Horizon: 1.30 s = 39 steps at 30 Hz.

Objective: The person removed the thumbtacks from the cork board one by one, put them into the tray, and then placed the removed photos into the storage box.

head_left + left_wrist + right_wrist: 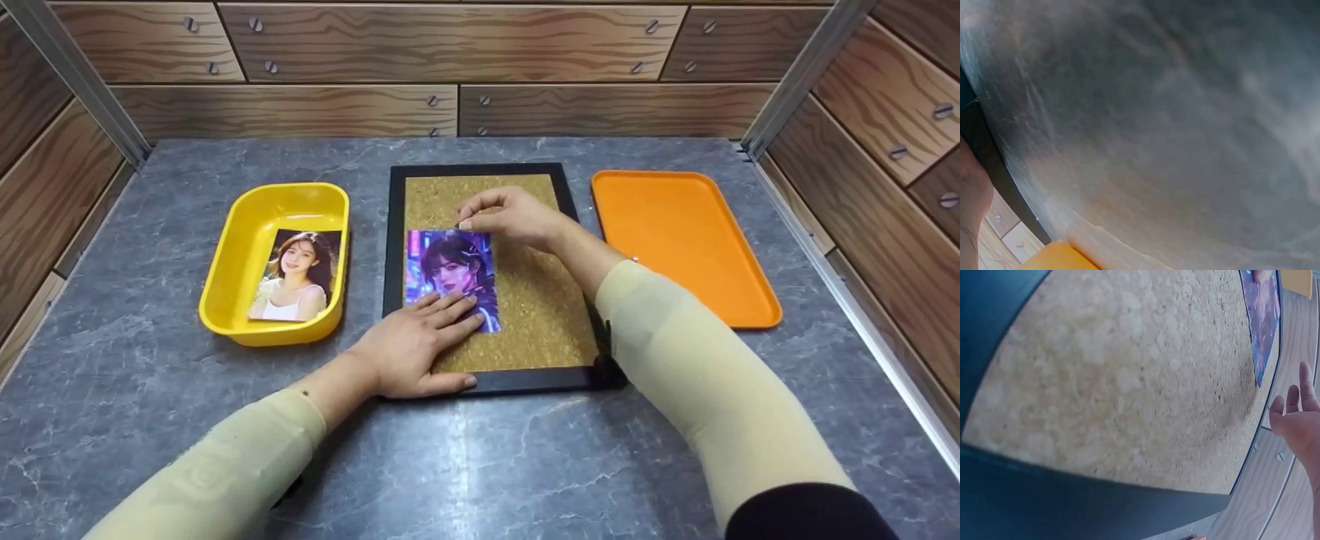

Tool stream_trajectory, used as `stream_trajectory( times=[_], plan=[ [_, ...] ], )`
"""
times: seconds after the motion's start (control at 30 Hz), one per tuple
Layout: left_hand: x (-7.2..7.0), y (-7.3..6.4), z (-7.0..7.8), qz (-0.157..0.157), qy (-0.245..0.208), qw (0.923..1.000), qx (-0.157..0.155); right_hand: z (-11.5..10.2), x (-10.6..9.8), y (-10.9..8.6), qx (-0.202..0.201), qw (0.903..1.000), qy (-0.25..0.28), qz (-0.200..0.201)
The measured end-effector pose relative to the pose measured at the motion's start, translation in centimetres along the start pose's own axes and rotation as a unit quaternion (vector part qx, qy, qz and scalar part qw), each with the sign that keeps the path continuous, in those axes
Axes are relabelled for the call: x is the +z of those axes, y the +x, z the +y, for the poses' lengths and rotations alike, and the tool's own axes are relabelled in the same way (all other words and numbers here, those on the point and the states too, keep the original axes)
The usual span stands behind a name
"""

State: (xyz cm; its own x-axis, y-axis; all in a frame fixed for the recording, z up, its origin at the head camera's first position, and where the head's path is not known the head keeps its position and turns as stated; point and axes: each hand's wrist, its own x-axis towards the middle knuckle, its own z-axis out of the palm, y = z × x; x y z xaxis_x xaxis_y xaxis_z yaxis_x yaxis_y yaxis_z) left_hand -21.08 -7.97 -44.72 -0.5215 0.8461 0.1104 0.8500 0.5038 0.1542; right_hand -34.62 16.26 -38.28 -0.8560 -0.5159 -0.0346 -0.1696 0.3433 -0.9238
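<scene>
A cork board (551,322) with a black frame lies on the table, and a purple-blue picture card (487,262) of a dark-haired figure rests on its left part. My left hand (420,345) lies spread over the card's lower part, fingers straight, its thumb on the frame's lower edge. At the card's top edge, my right hand (517,217) brings thumb and index finger together on a small dark thing, mostly hidden, its kind unclear. In the right wrist view, the card (1264,326) shows at the upper right, near my right hand (1300,422).
To the left stands a yellow tub (240,262) with a photo (300,289) of a long-haired person leaning in it. An orange tray (690,240) lies right of the board, under my right forearm. Wood-patterned panels (450,45) enclose the grey marbled table (510,457).
</scene>
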Motion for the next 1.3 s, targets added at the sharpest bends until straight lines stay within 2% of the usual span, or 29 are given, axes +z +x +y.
stream_trajectory(
  times=[0.13, 0.43, 0.67, 1.03, 1.3],
  plan=[
    [0.0, 0.0, 0.0, -0.002, 0.003, 1.0, -0.002, 0.0, -0.4, -0.4, -0.004, 0.9996, 0.028, -0.002],
    [-0.1, 0.0, 0.1, 0.0, 0.003, 1.0, 0.0, -0.1, -1.6, -1.5, -0.024, 0.9983, 0.053, -0.004],
    [-0.1, 0.0, 0.1, -0.002, 0.005, 1.0, 0.0, 0.0, -2.4, -2.3, -0.043, 0.9985, 0.033, 0.013],
    [0.1, 0.0, 0.0, 0.006, 0.008, 1.0, 0.002, -0.2, -4.0, -4.0, -0.028, 0.9992, 0.012, 0.026],
    [0.0, 0.0, 0.1, 0.006, 0.008, 0.9999, 0.004, 0.1, -5.4, -5.0, -0.025, 0.9988, 0.026, 0.035]
  ],
)
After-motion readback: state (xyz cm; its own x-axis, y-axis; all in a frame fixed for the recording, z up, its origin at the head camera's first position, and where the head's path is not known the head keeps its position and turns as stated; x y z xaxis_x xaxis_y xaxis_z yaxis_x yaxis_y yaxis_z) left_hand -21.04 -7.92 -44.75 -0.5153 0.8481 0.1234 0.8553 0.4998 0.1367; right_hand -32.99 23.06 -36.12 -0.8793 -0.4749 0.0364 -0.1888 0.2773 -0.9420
